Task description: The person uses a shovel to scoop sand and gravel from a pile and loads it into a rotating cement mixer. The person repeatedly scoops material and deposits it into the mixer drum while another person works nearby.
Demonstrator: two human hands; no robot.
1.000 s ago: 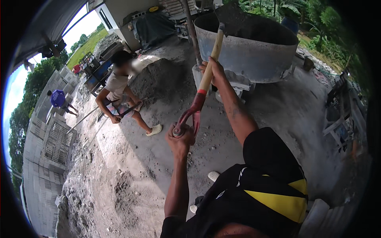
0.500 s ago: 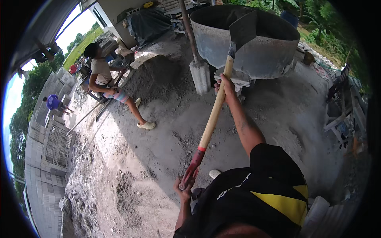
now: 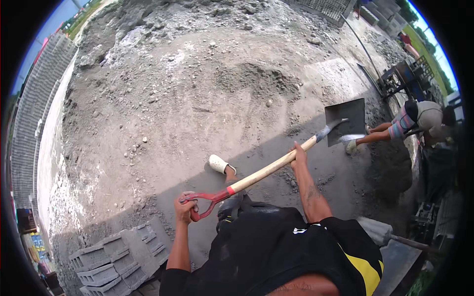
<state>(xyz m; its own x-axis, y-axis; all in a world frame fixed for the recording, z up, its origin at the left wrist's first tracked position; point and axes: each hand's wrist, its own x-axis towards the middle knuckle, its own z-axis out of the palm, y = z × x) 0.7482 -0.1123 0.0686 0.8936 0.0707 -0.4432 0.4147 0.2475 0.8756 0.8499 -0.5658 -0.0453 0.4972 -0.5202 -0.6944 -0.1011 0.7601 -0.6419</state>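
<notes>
A square-bladed shovel [image 3: 269,170] with a wooden shaft and a red D-shaped handle slants across in front of me. My left hand [image 3: 184,208] is closed around the red handle's grip. Farther up, my right hand [image 3: 299,158] wraps the wooden shaft below the metal socket. The flat dark blade [image 3: 349,117] points to the far right, and no load shows on it. Whether the blade touches the ground I cannot tell. Below it lies sandy, gravelly ground [image 3: 192,118], half in shadow.
A bending co-worker [image 3: 428,117] in striped shorts is at the right, close to the blade. Grey hollow blocks [image 3: 118,261] lie stacked at the lower left, and a long block wall [image 3: 32,123] lines the left. A concrete-covered post end [image 3: 375,230] is by my right side.
My view and body have swung to the left. The shovel blade has left the big round metal drum and now hangs over the ground. Both hands keep their hold on the shovel.
</notes>
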